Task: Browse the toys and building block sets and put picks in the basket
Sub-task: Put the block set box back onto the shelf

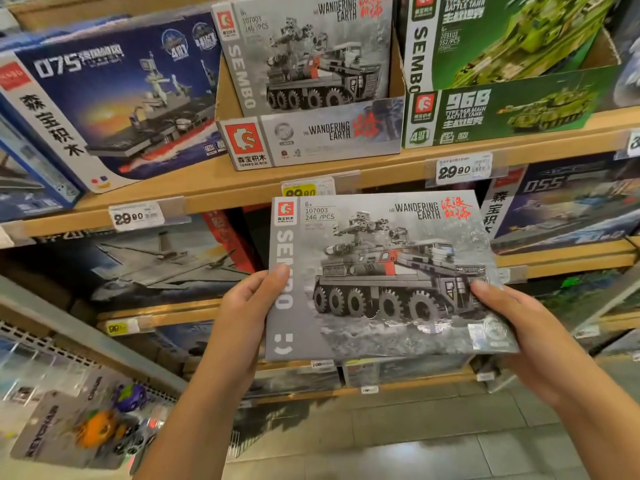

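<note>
Grey flat cardboard box (388, 275), glossy, gripped at its side edges by left hand (247, 308) and right hand (519, 327) fingers.

We see a wooden shelf edge (242, 188) just above the grip, a white price tag (464, 169) up-right of it, a yellow tag (299, 192) directly above, and grey floor tiles (415, 445) below.

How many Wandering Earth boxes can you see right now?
2: one held box in both hands, one shelf box upright in the display carton above. More may sit behind it.
</note>
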